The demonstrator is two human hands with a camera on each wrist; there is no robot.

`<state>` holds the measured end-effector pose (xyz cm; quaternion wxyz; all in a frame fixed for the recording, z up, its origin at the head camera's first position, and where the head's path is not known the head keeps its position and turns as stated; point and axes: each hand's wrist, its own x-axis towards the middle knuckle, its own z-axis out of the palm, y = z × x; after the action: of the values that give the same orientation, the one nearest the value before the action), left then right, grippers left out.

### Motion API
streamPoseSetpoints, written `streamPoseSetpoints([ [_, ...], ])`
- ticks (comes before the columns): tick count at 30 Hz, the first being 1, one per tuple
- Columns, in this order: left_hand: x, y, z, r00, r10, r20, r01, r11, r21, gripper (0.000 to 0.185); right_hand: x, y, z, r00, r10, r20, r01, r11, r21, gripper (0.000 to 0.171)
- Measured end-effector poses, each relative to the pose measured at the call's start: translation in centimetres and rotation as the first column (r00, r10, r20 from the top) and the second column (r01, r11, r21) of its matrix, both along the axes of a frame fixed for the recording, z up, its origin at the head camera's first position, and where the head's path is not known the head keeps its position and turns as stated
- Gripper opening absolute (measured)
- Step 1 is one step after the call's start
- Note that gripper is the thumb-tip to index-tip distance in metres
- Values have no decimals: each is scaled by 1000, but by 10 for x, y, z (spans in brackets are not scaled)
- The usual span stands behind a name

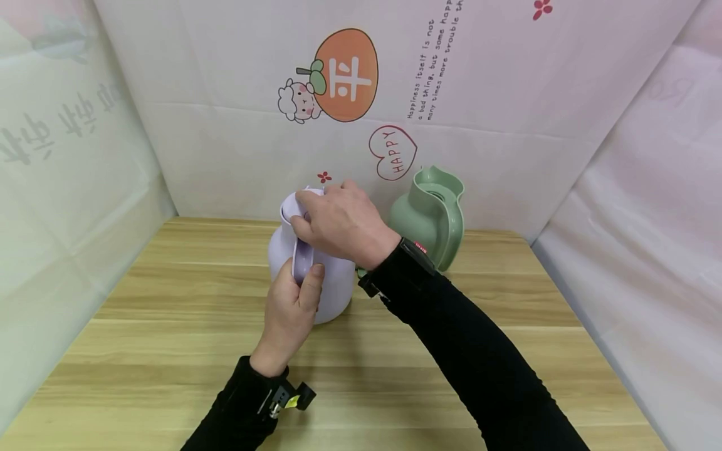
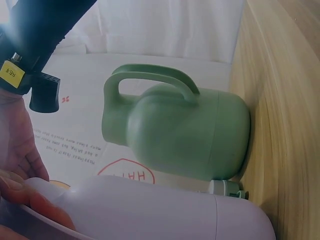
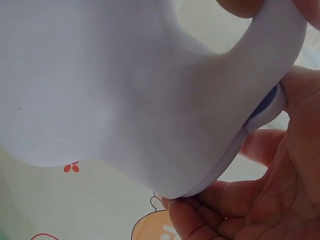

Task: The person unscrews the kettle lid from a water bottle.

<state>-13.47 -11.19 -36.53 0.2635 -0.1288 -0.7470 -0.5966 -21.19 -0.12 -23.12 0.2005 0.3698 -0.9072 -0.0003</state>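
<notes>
1. Head view: lilac jug upright on wooden bench, about mid-bench, toward back wall.
2. Left hand wrapped round jug handle from below, thumb up along handle side; fingers curled, firm grip, steadying jug.
3. Right hand draped over jug top, fingers curled down round lid rim. Right wrist view: fingertips hooked under lid edge, palm cupping it; a darker blue-grey strip visible at seam near thumb side, maybe lid part or seal, can't tell which.
4. Neither hand spread or flat: both clamped on jug, one on handle, one on lid.
5. Green jug behind & to right of lilac one, near back wall, upright, lid area looks open or recessed on top; untouched. Left wrist view: green jug close beside lilac jug, apart from it, small grey-green knob or stopper on bench between the two.
6. Progress, judged: lid work in hand, at early-to-mid stage. Grip on both points set. Lid seated on jug, seam line closed all round as far as seen; no gap, no lift. Can't tell if being turned loose or tightened.
7. Left, by the look: lid not off, nothing poured, jug not lifted off bench. Green jug and loose stopper not yet handled.
8. Backdrop: printed cloth w/ orange fruit, sheep cartoon, red "HAPPY" heart; black sleeves, wrist cams on both arms.
</notes>
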Motion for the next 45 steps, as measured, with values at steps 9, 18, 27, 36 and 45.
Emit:
streamPoseSetpoints([
  [9, -2, 1, 0, 1000, 5, 4, -5, 1000, 2, 19, -6, 6, 3, 994, 13, 110, -13, 1000, -8, 39],
  [18, -3, 2, 1, 1000, 4, 14, -4, 1000, 6, 19, -9, 8, 4, 991, 30, 133, -27, 999, -21, 45],
  [27, -2, 0, 0, 1000, 12, 16, -12, 1000, 5, 20, -11, 8, 5, 990, 47, 134, -48, 999, 3, 44],
  [36, -1, 0, -1, 1000, 22, 4, -22, 1000, -2, 20, -14, 11, 5, 982, 64, 175, -67, 998, 14, 47],
  [45, -1, 1, 0, 1000, 26, 1, -26, 1000, -1, 20, -16, 12, 8, 977, 79, 200, -88, 996, 35, 49],
])
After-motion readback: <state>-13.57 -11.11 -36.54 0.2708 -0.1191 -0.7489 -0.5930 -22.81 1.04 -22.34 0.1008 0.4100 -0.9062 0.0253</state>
